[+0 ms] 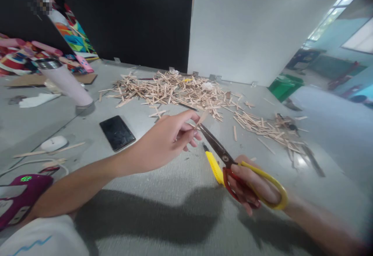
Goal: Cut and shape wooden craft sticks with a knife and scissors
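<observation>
My left hand (171, 131) pinches a thin wooden stick (203, 117) between thumb and fingers, above the grey table. In my right hand (247, 182) is a pair of scissors (214, 143) with dark blades, one yellow handle and one red handle. The blade tips meet the stick near my left fingertips; whether they are closed on it I cannot tell. Beneath the scissors lies a yellow utility knife (214, 166). Just beyond my left hand spreads a large pile of wooden sticks (163, 89).
A phone (117, 133), a white mouse (54, 143) and a pink tumbler (68, 83) stand or lie at left, with a purple device (26, 194) nearer. More sticks (262, 126) are scattered at right. Black (131, 19) and white panels (241, 26) rise behind; a green bin (284, 87) is beyond.
</observation>
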Motion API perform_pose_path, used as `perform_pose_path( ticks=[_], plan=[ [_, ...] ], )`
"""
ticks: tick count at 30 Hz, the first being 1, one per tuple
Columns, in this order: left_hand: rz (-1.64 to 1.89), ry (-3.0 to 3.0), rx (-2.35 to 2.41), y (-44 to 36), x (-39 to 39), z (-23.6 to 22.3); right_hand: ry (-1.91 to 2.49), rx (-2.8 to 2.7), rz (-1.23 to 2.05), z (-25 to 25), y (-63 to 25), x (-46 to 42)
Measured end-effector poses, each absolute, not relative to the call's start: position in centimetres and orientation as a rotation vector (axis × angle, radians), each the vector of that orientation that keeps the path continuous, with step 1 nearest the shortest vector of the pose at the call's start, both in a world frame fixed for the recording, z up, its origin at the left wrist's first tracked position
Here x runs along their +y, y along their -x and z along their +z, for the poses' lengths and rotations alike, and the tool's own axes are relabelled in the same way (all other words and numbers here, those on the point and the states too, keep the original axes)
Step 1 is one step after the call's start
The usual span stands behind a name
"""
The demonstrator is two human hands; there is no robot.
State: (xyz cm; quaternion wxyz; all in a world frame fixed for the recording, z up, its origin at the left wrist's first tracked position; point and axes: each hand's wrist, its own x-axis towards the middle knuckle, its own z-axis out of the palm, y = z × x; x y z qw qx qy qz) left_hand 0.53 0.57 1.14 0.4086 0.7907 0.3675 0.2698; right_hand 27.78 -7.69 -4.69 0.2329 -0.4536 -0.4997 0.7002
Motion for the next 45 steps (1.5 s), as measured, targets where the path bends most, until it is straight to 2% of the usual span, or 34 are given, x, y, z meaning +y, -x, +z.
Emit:
perform_pose_path(
  ticks=[19, 31, 39, 45],
  plan=[
    [0.641, -2.035, 0.933, -0.7, 1.6, 0.9, 1.267, -1.358, 1.993, -5.7, -28.0, -7.3],
    [0.553, -2.32, 1.145, 0.6, 2.5, -0.3, 1.281, -1.506, 1.844, -6.1, -27.5, -7.3],
    [0.632, -1.939, 0.922, -0.2, 1.1, 1.1, 1.222, -1.581, 1.643, -5.1, -27.0, -8.8],
    [0.665, -1.941, 0.896, -0.1, -0.1, 1.8, 1.236, -1.54, 1.712, -4.8, -26.9, -8.8]
  ],
)
